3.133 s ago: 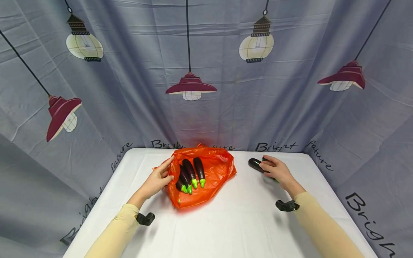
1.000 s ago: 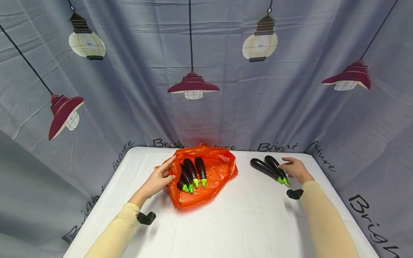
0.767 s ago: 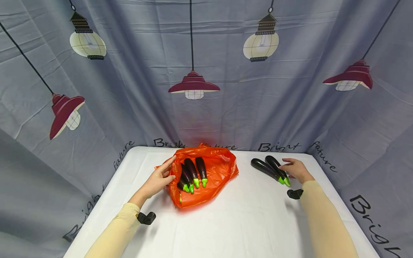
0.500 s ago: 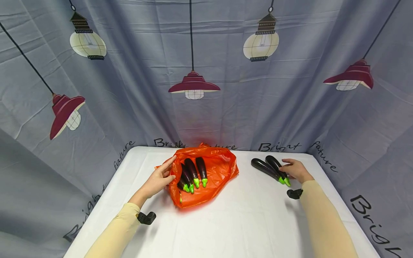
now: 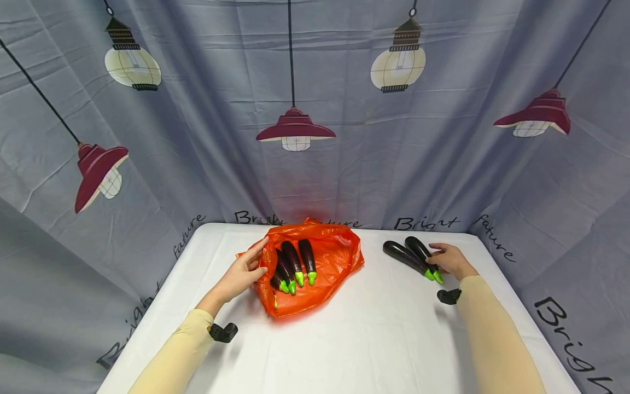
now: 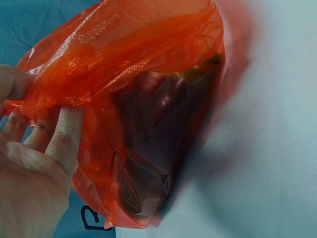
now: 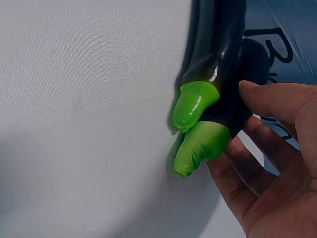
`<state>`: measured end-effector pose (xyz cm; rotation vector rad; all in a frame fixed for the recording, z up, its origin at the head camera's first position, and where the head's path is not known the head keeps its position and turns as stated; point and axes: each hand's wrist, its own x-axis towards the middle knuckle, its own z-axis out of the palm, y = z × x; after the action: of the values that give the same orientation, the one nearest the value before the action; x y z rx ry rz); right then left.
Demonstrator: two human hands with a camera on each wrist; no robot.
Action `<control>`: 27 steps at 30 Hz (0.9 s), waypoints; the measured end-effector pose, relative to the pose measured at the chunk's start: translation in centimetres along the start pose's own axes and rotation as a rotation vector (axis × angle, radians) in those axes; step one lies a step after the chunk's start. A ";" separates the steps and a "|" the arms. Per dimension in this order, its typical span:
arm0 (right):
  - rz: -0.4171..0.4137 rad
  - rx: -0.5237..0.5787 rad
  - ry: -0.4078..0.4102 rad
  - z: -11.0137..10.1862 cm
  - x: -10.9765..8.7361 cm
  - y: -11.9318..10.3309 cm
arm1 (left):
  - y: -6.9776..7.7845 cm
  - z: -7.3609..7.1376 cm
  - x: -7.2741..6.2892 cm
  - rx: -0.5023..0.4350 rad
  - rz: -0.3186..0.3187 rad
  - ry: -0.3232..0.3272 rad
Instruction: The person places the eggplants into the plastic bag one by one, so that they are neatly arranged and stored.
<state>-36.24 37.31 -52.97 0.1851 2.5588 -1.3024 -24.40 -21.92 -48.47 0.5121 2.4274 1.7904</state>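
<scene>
In the head view an orange-red plastic bag (image 5: 334,262) lies mouth toward me, left of the table's middle. Several dark eggplants (image 5: 292,257) with green stem ends lie inside it. My left hand (image 5: 239,279) pinches the bag's left rim, thumb on one side and fingers on the other, as the left wrist view shows. At the right, two more eggplants lie side by side on the cloth. My right hand (image 5: 453,261) holds the right-hand eggplant (image 7: 255,62) near its stem end, thumb against it, fingertips hidden behind. The left-hand eggplant (image 5: 406,257) lies close alongside, untouched by the hand.
A white cloth (image 5: 334,350) covers the table. Behind it and at both sides hangs a grey-blue curtain (image 5: 334,180) printed with lamps and lettering. Each wrist carries a small black camera (image 5: 223,332).
The right hand has moved from over the pair of eggplants to the right side of the right-hand one, and has stayed there over the last second. The left hand remains on the bag.
</scene>
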 end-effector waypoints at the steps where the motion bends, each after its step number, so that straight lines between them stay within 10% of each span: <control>1: -0.004 -0.006 0.000 0.0 0.1 0.1 | 0.0 0.0 0.0 0.004 -0.003 0.001; 27: 0.035 -0.061 -0.078 -2.3 -0.9 1.8 | -0.1 0.0 0.0 0.007 0.012 -0.004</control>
<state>-35.39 40.18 -52.82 0.1634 2.5147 -1.1934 -24.38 -21.96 -48.57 0.5312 2.4345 1.7842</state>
